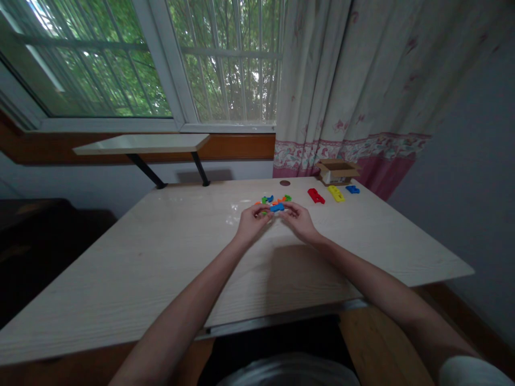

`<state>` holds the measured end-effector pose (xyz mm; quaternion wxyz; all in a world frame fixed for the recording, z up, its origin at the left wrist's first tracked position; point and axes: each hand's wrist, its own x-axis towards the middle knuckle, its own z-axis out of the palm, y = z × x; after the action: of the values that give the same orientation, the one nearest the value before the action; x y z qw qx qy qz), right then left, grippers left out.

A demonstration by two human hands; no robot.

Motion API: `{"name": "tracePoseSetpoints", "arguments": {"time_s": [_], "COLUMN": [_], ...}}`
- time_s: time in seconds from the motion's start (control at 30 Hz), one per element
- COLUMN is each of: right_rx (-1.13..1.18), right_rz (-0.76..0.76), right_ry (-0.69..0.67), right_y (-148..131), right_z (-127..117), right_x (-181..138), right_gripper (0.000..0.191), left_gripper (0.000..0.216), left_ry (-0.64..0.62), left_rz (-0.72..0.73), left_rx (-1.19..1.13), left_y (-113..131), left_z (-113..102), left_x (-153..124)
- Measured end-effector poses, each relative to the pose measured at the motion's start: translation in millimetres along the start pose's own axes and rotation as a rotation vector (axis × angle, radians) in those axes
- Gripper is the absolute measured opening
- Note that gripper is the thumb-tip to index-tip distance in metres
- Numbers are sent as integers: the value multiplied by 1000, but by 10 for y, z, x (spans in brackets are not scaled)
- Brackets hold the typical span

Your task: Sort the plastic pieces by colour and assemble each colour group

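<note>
Over the middle of the table, my left hand and my right hand pinch a small blue plastic piece between them, one at each end. Its exact kind is too small to make out. Just behind my fingers lie several small loose plastic pieces in green, orange and blue, among them a green piece and a blue piece; my hands partly hide them. Off to the right, in a row, are a red plastic piece, a yellow one and a blue one, each apart from my hands.
An open cardboard box stands at the table's back right, by the curtain. A dark round spot shows near the back edge. At the back left, a raised white shelf rests on black legs. The pale wooden table fills the foreground.
</note>
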<state>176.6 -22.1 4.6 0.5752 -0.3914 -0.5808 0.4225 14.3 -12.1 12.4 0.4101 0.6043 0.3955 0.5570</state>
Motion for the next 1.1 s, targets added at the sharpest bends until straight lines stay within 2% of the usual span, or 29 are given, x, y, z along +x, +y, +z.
{"name": "tracePoseSetpoints", "arguments": {"time_s": [0.23,0.4,0.6,0.8,0.93,1.1], "right_rx": [-95,-183,-164,-86,-82,-122], "right_rz": [-79,-125,-153,-76,-33,-131], "right_ry": [32,60,49,20,71,63], "right_y": [14,-1,23,72,70,18], "right_z": [-8,-21,-37,-1,19,27], "right_x": [-15,-20,-29,-20,-11,-45], "right_gripper": [32,30,30,40,31,23], "left_gripper": [25,26,25,25,26,25], "left_ry": [-15,-7,4,13,-20,-55], "left_rz": [104,71,46,2,-30,-9], "left_rx": [46,27,-28,-96,-127,-102], "left_y": [26,18,11,76,40,-68], "left_z": [-19,-15,-9,7,14,32], "left_x": [-7,-4,-1,6,11,7]}}
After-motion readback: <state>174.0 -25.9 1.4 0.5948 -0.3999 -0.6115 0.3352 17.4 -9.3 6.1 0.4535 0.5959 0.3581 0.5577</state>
